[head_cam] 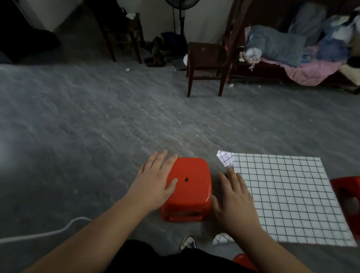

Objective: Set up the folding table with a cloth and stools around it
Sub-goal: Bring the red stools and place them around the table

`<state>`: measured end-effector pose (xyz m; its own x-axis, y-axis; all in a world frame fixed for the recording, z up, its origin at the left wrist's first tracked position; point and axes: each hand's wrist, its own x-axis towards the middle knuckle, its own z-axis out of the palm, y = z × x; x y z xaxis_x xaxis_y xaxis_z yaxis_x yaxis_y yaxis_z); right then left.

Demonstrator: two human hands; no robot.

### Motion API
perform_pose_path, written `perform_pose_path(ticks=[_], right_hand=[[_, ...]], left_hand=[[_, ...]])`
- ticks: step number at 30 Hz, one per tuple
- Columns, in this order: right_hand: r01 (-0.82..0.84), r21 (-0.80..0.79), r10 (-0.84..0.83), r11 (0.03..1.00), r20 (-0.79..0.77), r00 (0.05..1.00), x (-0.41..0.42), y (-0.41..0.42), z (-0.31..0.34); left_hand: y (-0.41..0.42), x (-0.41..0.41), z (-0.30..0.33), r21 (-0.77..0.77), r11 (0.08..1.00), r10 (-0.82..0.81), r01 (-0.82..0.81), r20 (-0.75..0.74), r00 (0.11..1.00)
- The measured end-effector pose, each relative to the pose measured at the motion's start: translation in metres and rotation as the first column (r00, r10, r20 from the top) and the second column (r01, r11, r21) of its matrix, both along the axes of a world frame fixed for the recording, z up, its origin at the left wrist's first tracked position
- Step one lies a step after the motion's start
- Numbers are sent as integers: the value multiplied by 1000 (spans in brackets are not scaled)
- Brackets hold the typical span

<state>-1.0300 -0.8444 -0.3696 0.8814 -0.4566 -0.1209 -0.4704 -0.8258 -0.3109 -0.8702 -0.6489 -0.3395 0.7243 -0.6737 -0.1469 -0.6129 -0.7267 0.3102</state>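
Looking down from the head camera: a red stool (188, 186) stands on the grey floor (93, 122) just left of the low desk (227, 175), which is covered by a white cloth (286, 194) with a black grid. Left hand (155, 182) lies flat on the stool's left side, fingers straight, thumb on the seat near the small centre hole; grip open, nothing clasped. Right hand (236, 200) hovers with fingers spread and straight between the stool's right edge and the cloth's left edge; whether it touches either, cannot tell. Cloth corners hang folded at the far left and near left of the desk. A second red stool (349, 203) sits at the desk's right side, partly cut by the frame edge; a third red stool (244, 262) shows only a sliver near the person's knee. White cable (36, 235) runs across the floor at lower left. A shoe (188, 242) shows below the first stool. Farther back: a dark wooden chair (205, 61), a standing fan (180, 4), a bed (302, 65) piled with bedding.
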Motion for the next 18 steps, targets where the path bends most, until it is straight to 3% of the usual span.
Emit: perform_pose_path(ticks=[5, 9, 13, 18], right_hand=[[160, 9, -160, 987, -46, 986, 57, -14, -9], [385, 20, -383, 923, -74, 921, 100, -6, -21], [698, 40, -688, 715, -135, 713, 145, 28, -21], [883, 6, -878, 469, -103, 467, 180, 83, -22]], left_hand=[[-42, 97, -22, -8, 987, -162, 162, -51, 985], [-82, 174, -45, 35, 916, -395, 399, -82, 915], [-119, 241, -47, 11, 736, -671, 677, -123, 731], [-146, 282, -46, 15, 522, -846, 853, -120, 520]])
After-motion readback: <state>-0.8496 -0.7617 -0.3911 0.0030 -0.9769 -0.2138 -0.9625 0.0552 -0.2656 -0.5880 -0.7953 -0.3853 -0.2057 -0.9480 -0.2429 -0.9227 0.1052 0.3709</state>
